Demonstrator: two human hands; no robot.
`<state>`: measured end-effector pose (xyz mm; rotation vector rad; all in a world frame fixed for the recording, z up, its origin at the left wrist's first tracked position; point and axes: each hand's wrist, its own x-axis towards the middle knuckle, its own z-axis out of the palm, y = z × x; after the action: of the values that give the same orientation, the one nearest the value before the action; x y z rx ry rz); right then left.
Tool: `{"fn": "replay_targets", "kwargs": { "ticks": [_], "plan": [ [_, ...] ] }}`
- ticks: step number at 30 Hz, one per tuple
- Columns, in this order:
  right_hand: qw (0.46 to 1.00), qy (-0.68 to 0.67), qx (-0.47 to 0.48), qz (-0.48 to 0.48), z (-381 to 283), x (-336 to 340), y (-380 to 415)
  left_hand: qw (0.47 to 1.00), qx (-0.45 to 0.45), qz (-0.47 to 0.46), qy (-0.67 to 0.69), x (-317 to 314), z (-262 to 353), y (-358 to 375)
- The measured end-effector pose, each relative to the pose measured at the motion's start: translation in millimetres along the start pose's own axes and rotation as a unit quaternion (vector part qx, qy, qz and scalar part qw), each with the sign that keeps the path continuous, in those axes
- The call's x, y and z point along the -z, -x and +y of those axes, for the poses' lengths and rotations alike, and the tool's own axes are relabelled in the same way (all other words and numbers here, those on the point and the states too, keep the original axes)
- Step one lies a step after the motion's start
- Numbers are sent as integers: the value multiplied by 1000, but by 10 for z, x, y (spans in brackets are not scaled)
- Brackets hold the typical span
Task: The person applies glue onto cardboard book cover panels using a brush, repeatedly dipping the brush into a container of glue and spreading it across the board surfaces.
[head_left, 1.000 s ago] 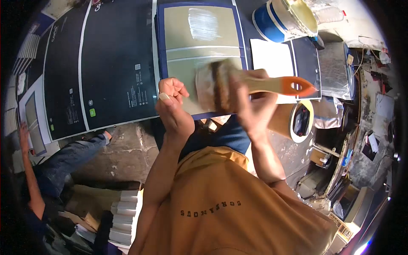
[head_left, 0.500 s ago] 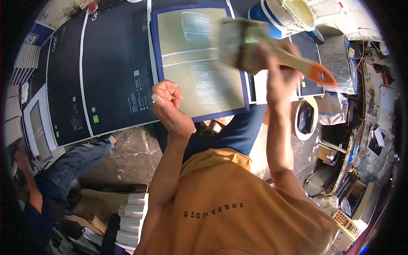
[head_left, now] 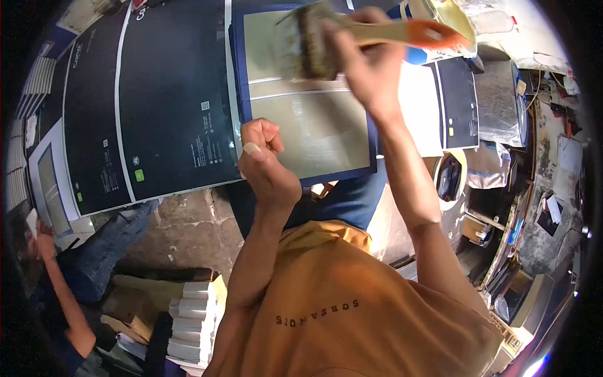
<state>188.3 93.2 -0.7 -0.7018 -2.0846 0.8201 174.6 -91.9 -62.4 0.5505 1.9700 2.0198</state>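
My right hand (head_left: 370, 72) grips a wide paintbrush (head_left: 314, 44) by its wooden handle, whose end is orange. Motion blurs the bristles, which are over the upper part of a beige cover panel (head_left: 301, 135) with a dark blue border. Pale bands cross that panel, and a wet sheen shows on its lower half. Curled into a loose fist, my left hand (head_left: 267, 163) rests at the panel's lower left edge. I see nothing between its fingers.
Dark printed sheets (head_left: 169, 94) cover the table. Behind my right hand stands a bucket (head_left: 461, 25) with pale contents. White paper (head_left: 418, 110) lies to the right. At left, another person's hand (head_left: 44, 242) holds something white. Stacked books (head_left: 188, 320) stand below.
The brush has swept left over the upper part of the panel, and the white streaks there look spread out. My left hand and the panel have shifted slightly right in view.
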Motion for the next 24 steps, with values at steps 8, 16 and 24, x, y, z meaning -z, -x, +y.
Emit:
{"fn": "replay_targets", "kwargs": {
  "ticks": [8, 16, 24],
  "plan": [
    [979, 187, -81, 16, 487, 927, -27, 996, 33, 30, 73, 9, -24, 24],
    [992, 68, -84, -62, -136, 482, 604, 992, 10, 72, 104, 38, -92, 50],
    [975, 29, -195, 99, -205, 1267, 839, 966, -34, 110, 230, 87, -220, 32]
  ]
}}
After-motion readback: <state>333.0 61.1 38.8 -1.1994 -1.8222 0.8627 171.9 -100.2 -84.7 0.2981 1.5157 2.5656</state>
